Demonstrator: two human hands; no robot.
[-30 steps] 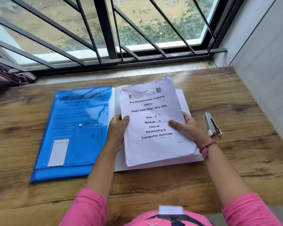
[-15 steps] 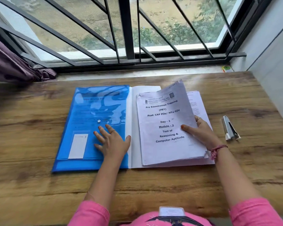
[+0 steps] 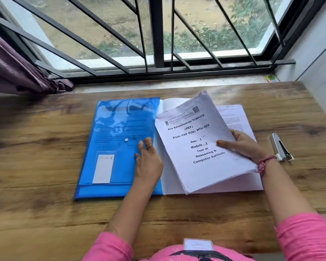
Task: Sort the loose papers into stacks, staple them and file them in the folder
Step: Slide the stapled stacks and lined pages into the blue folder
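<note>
Wooden desk under a barred window. Blue folder lies open and flat near the desk's middle, its blue flap toward the left and its white inner half toward the right. A small white snap button and a pale label pocket show on the blue flap.

Left hand rests on the blue flap close to the fold, fingers laid out fairly straight and a bit spread, pressing on the plastic and gripping nothing. A ring shows on one finger.

Right hand holds the paper stack by its right edge: thumb on top of the cover page, the other fingers tucked under and mostly hidden. The stack is tilted, its right side lifted, its lower left corner down on the folder's white half. The cover reads "Pre Examination Training (PET)... Day - 2, Module - 2".

More printed sheets lie flat under it, on the folder's right half, sticking out toward the right edge of the desk.

Stapler lies on the desk just right of the right wrist, not touching the papers. A pink thread band circles that wrist.

Purple curtain hangs at the far left corner. A small yellow-green item sits on the sill by the far right corner; too small to tell what it is.
</note>
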